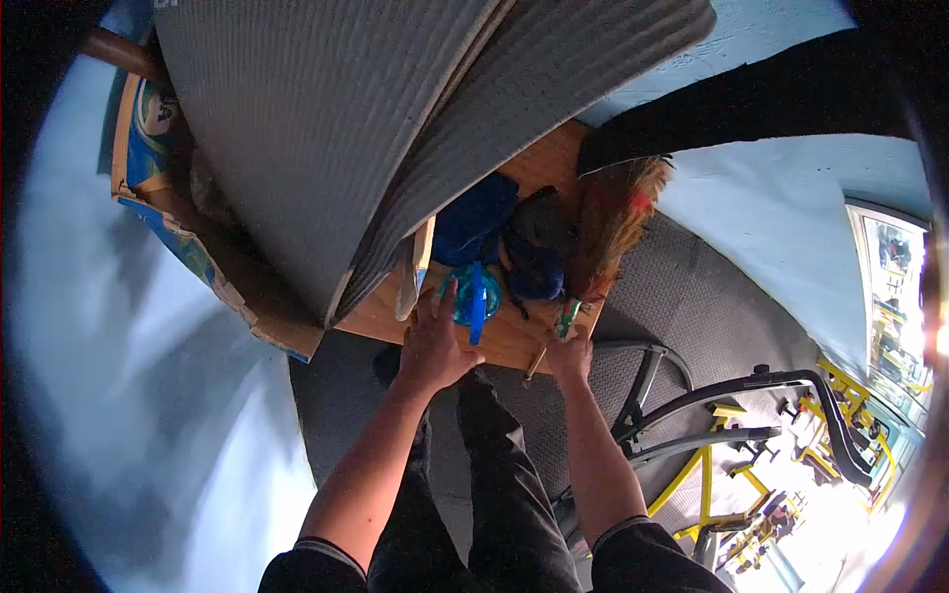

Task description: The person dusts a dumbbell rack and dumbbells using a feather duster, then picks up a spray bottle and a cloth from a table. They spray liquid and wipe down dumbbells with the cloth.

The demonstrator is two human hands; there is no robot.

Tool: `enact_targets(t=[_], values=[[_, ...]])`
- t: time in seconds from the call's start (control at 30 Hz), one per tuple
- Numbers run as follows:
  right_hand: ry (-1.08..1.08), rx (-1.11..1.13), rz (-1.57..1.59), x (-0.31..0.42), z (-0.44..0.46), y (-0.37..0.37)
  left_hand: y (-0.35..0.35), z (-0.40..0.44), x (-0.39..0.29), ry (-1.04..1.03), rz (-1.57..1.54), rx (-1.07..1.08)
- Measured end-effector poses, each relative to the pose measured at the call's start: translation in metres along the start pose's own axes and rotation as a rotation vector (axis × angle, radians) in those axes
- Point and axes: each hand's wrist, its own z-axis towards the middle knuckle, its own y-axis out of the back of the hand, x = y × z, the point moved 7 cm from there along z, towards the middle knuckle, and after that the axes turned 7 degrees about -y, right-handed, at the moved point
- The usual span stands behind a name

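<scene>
My left hand [432, 346] is at the near edge of the wooden table, its fingers spread beside a translucent teal jug [460, 308] with a blue handle [478, 301]. Whether the fingertips touch the jug is unclear. Farther right, my right hand [570, 358] is closed around the handle of a feather duster [621, 232]. Its brown and reddish feathers point away from me, with a green piece [566, 318] just above my fingers. Between the jug and the feathers lie a dark bundle [539, 237] and dark blue cloth [474, 222].
Large grey ribbed mats [326, 128] lean over the table [504, 346] from a torn cardboard box [227, 287] at left. A black strip [741, 104] crosses the upper right. Dark metal gym frames [712, 400] and yellow equipment [707, 484] stand on the right.
</scene>
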Motion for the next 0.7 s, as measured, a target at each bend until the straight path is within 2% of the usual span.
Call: enact_targets(t=[0.03,0.07,0.13,0.17,0.23,0.27,0.33,0.47,0.53,0.57,0.63,0.7], values=[[0.007,-0.215,-0.197,0.024,-0.019,0.030,0.000,0.004,0.003,0.032,0.062,-0.006],[0.009,-0.215,-0.200,0.034,-0.025,0.041,0.000,0.009,0.003,0.034,0.059,-0.007],[0.358,-0.375,-0.147,0.071,-0.042,0.062,0.002,0.017,0.005,0.049,-0.123,-0.052],[0.362,-0.373,-0.152,0.080,-0.044,0.064,0.001,0.020,0.006,0.054,-0.127,-0.054],[0.700,-0.276,-0.057,0.118,-0.055,0.057,0.006,0.026,-0.001,-0.068,-0.111,-0.145],[0.703,-0.276,-0.062,0.130,-0.053,0.055,0.004,0.029,0.002,-0.065,-0.115,-0.147],[0.666,-0.218,-0.113,0.156,-0.043,0.044,0.009,0.033,-0.009,-0.340,-0.176,-0.267],[0.662,-0.078,-0.068,0.201,-0.030,0.024,-0.005,0.035,-0.001,-0.336,-0.090,-0.265],[0.513,0.065,0.027,0.211,-0.014,0.003,-0.007,0.030,0.002,-0.372,-0.084,-0.320],[0.517,0.065,0.025,0.221,-0.014,0.000,-0.009,0.026,0.002,-0.413,-0.078,-0.375],[0.341,0.043,0.064,0.227,-0.010,-0.006,-0.014,0.017,0.012,-0.381,-0.067,-0.374],[0.325,0.048,0.092,0.229,-0.006,-0.023,-0.015,0.005,0.022,-0.350,-0.055,-0.369]])
